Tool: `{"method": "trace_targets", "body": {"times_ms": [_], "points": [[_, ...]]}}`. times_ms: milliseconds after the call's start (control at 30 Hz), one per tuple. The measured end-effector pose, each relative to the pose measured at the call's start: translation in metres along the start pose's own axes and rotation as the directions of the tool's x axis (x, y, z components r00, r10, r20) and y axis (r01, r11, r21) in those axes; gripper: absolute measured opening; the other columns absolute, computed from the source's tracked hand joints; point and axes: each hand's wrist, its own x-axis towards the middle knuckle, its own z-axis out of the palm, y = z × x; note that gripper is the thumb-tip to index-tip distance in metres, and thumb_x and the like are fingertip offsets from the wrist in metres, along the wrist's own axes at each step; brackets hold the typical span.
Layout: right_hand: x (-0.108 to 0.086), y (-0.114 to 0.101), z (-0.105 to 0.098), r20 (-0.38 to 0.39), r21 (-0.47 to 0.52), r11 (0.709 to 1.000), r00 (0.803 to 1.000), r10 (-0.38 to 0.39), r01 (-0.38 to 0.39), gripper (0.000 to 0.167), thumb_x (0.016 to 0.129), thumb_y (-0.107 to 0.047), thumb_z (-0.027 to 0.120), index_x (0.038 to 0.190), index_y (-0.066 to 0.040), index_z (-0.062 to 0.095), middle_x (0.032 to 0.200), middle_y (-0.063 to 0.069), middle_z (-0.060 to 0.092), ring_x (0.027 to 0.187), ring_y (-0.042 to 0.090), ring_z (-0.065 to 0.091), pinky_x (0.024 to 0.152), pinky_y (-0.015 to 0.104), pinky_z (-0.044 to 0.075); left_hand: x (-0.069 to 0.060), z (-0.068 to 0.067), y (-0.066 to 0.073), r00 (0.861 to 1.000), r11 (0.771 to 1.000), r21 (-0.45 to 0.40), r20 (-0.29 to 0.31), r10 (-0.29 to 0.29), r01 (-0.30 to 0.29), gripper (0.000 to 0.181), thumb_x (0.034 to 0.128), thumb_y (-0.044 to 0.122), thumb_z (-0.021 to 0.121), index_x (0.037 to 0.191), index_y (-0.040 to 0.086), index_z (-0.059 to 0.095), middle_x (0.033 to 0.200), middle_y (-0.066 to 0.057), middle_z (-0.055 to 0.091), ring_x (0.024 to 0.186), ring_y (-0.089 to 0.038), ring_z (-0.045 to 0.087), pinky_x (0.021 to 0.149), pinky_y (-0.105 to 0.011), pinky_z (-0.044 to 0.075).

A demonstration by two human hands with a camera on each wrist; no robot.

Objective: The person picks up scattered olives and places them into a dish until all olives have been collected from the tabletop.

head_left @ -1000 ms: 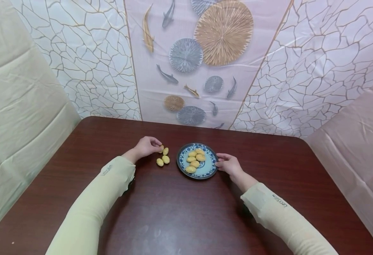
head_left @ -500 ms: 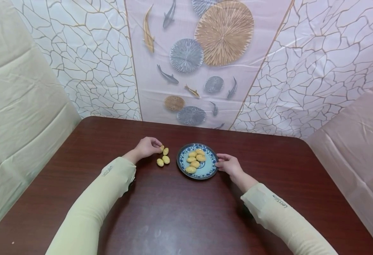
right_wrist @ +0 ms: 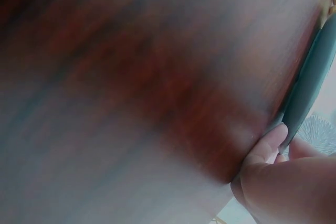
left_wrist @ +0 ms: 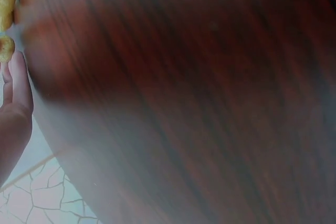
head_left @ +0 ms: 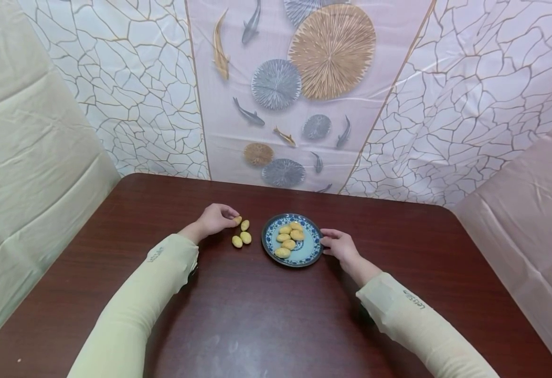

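Observation:
My left hand [head_left: 215, 218] pinches a small yellow oval lump [head_left: 238, 220], like a little potato, at its fingertips. The held lump [left_wrist: 6, 49] shows at the left edge of the left wrist view. Close by on the table lie 3 similar lumps: one upper lump [head_left: 245, 225] and a lower pair [head_left: 245, 237]. To their right is a round blue-and-white patterned plate [head_left: 313, 253] bearing several yellow lumps [head_left: 297, 235]. My right hand [head_left: 341, 245] grips the plate's right rim, with the thumb against the rim [right_wrist: 310, 85] in the right wrist view.
A dark reddish-brown wooden table [head_left: 266, 315] spreads under everything, with rounded far corners. Behind it hangs a patterned cloth [head_left: 276, 84] with fish and round motifs. Pale padded panels [head_left: 30, 157] flank both sides.
The lump in my left fingers has tilted and shows more clearly, and that hand has shifted slightly left. My right hand and the plate stay put.

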Motion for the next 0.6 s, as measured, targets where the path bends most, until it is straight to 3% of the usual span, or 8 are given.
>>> {"method": "trace_targets", "body": {"times_ms": [600], "points": [[0.000, 0.001, 0.000, 0.001, 0.017, 1.000, 1.000, 0.012, -0.012, 0.038, 0.095, -0.004, 0.047, 0.133, -0.002, 0.049, 0.131, 0.020, 0.051, 0.091, 0.014, 0.056, 0.068, 0.019, 0.051, -0.003, -0.009, 0.018, 0.999, 0.993, -0.114, 0.031, -0.018, 0.022, 0.031, 0.0864, 0.014, 0.063, 0.114, 0.001, 0.064, 0.109, -0.015, 0.065, 0.097, -0.020, 0.058, 0.081, -0.026, 0.047]]}}
